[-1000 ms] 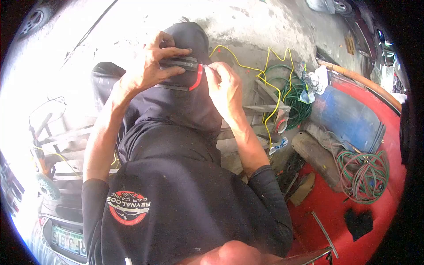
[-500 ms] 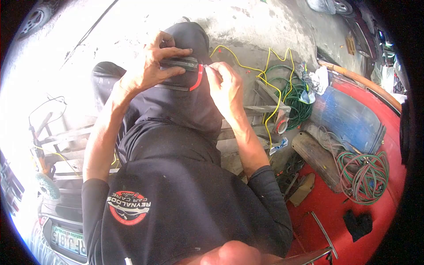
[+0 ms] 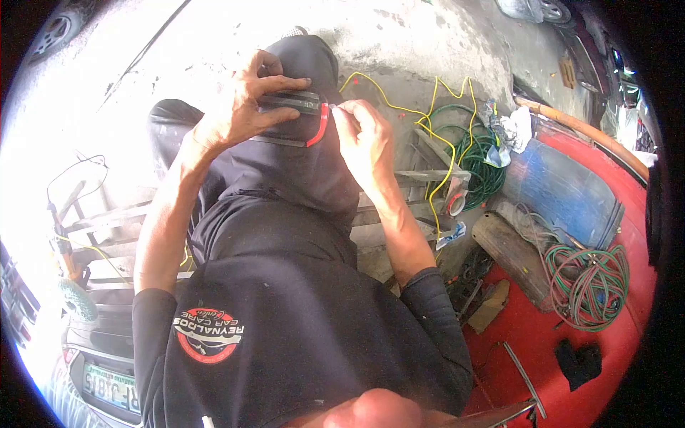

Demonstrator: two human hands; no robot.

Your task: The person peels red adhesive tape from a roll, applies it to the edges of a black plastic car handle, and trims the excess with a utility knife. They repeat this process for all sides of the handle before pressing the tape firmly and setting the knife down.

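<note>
A dark, flat piece of trim (image 3: 296, 132) lies across my raised thigh, with a glossy black bar on its upper part. A narrow red tape strip (image 3: 319, 133) curves along its right edge. My left hand (image 3: 251, 103) grips the piece from the left, the fingers over the bar and the thumb below. At the upper end of the tape, my right hand (image 3: 365, 134) is closed in a pinch. A tiny pale bit shows at those fingertips, and it is too small to make out clearly.
Slatted wood (image 3: 385, 207) lies beneath me. On the right are a yellow cord (image 3: 451, 153), a green hose coil (image 3: 485, 178), a tape roll (image 3: 455, 205), a blue container (image 3: 560, 189) and a red panel (image 3: 528, 357). A polisher (image 3: 68, 271) stands left, near a car's licence plate (image 3: 110, 387).
</note>
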